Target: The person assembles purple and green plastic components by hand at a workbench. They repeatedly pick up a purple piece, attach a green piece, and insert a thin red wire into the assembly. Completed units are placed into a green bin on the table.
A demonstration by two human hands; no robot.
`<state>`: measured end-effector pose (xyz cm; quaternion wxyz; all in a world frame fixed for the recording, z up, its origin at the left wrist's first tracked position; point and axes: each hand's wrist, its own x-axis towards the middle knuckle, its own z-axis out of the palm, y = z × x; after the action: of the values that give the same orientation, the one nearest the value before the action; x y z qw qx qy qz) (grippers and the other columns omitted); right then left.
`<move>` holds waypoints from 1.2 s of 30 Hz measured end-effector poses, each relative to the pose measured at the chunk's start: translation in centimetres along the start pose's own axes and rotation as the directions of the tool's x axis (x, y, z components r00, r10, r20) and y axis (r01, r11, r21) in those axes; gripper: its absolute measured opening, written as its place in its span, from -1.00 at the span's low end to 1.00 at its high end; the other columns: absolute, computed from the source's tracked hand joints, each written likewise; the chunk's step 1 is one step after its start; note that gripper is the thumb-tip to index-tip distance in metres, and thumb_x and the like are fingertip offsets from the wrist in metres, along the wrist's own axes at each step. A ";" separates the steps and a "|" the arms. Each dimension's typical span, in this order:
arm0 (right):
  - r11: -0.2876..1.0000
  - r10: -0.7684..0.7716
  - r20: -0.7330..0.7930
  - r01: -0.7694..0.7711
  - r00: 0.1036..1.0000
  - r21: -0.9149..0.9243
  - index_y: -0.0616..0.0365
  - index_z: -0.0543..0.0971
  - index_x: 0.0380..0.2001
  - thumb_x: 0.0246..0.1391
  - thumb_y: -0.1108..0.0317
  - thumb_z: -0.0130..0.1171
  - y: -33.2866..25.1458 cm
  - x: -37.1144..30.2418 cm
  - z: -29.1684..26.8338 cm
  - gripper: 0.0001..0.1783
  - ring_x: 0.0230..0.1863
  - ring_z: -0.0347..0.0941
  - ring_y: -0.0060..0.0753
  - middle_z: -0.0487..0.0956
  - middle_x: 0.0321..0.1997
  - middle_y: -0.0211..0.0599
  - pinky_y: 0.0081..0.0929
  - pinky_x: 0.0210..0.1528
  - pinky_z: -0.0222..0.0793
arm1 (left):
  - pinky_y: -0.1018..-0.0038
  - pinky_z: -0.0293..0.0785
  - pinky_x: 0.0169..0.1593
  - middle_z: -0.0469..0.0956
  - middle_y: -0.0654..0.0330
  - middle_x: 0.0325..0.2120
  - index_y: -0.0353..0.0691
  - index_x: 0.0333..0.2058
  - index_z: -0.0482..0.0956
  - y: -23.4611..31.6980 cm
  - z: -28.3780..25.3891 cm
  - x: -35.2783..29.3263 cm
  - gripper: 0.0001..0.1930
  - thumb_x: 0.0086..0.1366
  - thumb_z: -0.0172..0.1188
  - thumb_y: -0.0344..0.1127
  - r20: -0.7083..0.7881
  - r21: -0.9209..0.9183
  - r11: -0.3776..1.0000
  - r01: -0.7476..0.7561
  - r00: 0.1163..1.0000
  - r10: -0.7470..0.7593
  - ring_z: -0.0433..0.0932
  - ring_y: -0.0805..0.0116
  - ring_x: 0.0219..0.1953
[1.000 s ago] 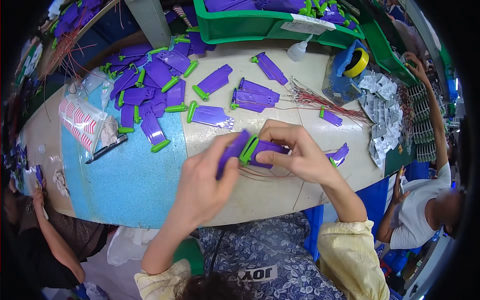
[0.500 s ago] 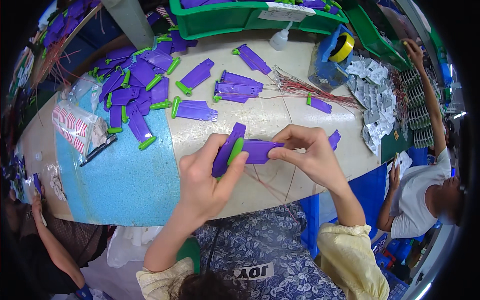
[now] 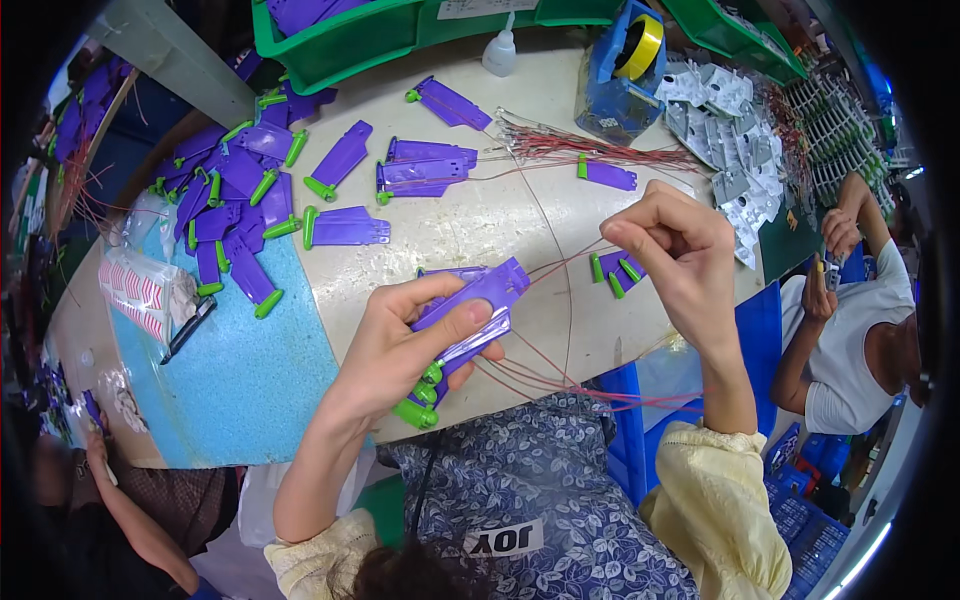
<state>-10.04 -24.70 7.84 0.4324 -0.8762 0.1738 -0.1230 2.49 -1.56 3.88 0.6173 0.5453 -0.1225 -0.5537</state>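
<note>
My left hand [image 3: 385,350] grips several flat purple plastic pieces [image 3: 505,285] stacked together, thumb on top. Their rounded green ends [image 3: 417,412] stick out below the palm, toward me. Right of them, my right hand [image 3: 690,260] is raised with thumb and forefinger pinched on a thin red wire [image 3: 562,263], which runs to the far tip of the pieces. More red wires [image 3: 590,395] trail from beneath the left hand toward the right forearm. Small purple pieces with green pegs [image 3: 612,270] lie on the table beside the right hand.
A heap of purple-and-green pieces [image 3: 245,175] covers the table's left. At the back are a green bin [image 3: 335,50], a white squeeze bottle [image 3: 499,53], a tape dispenser [image 3: 600,95], a red wire bundle [image 3: 600,147] and grey-white parts [image 3: 740,145]. Co-workers sit at both sides.
The purple pieces are now stacked in my left hand and turned, tips pointing up and right. My right hand has left the piece, moved up and right, and pinches a wire. The view has shifted.
</note>
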 end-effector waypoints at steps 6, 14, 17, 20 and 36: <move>0.965 -0.208 0.063 0.194 0.976 0.178 0.21 0.67 -0.42 -0.02 0.50 0.35 -0.8 -2.1 2.6 -0.94 -0.52 0.39 -0.49 0.49 -0.57 -0.34 -0.50 -0.44 0.27 | 0.62 0.34 -0.58 0.64 0.11 -0.50 -0.36 -0.23 0.58 -0.5 0.5 0.9 -0.70 0.34 0.25 -0.17 0.007 -0.147 0.981 0.128 0.992 -0.128 0.46 0.55 -0.67; 0.865 -0.186 -0.026 0.152 0.982 -0.479 0.16 0.67 -0.27 -0.15 0.43 0.40 6.5 -6.3 -8.3 -0.72 -0.21 0.51 -0.17 0.55 -0.32 -0.27 -0.30 -0.17 0.42 | 0.65 0.27 -0.59 0.53 0.26 -0.56 -0.33 -0.30 0.55 -1.6 -0.1 -1.1 -0.78 0.37 0.20 -0.25 -0.297 0.492 0.870 -0.010 0.938 0.178 0.38 0.58 -0.68; 0.888 0.058 0.041 -0.033 0.997 -0.458 0.15 0.66 -0.27 -0.12 0.46 0.36 7.9 -11.7 -7.0 -0.75 -0.24 0.52 -0.19 0.54 -0.32 -0.27 -0.28 -0.20 0.44 | 0.65 0.28 -0.50 0.57 0.22 -0.44 -0.34 -0.28 0.56 -2.1 -0.6 -0.9 -0.82 0.35 0.21 -0.31 -0.212 0.571 0.820 -0.038 0.958 0.192 0.41 0.56 -0.60; 0.875 0.035 0.054 -0.005 0.998 -0.485 0.17 0.65 -0.29 -0.10 0.47 0.35 11.1 -14.2 -5.7 -0.78 -0.29 0.52 -0.24 0.53 -0.34 -0.26 -0.29 -0.26 0.46 | 0.60 0.38 -0.29 0.58 0.14 -0.24 -0.38 -0.27 0.56 -1.8 0.2 -0.2 -0.85 0.31 0.23 -0.38 -0.091 0.689 0.717 -0.100 0.971 0.223 0.51 0.44 -0.38; 0.786 -0.363 -0.182 0.195 0.914 -0.587 0.17 0.66 -0.32 -0.09 0.43 0.32 13.0 2.3 -6.7 -0.81 -0.26 0.55 0.01 0.56 -0.37 -0.11 -0.20 -0.20 0.47 | 0.41 0.47 -0.40 0.48 0.04 0.16 -0.36 -0.29 0.55 -3.9 -0.6 0.4 -0.83 0.21 0.29 -0.38 0.136 0.979 0.074 -0.192 0.875 0.464 0.60 0.18 -0.47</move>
<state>-13.01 -37.81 1.57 0.1052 -0.9524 0.1295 -0.2552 0.91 -0.76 0.29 0.2356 0.8226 -0.5020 -0.1256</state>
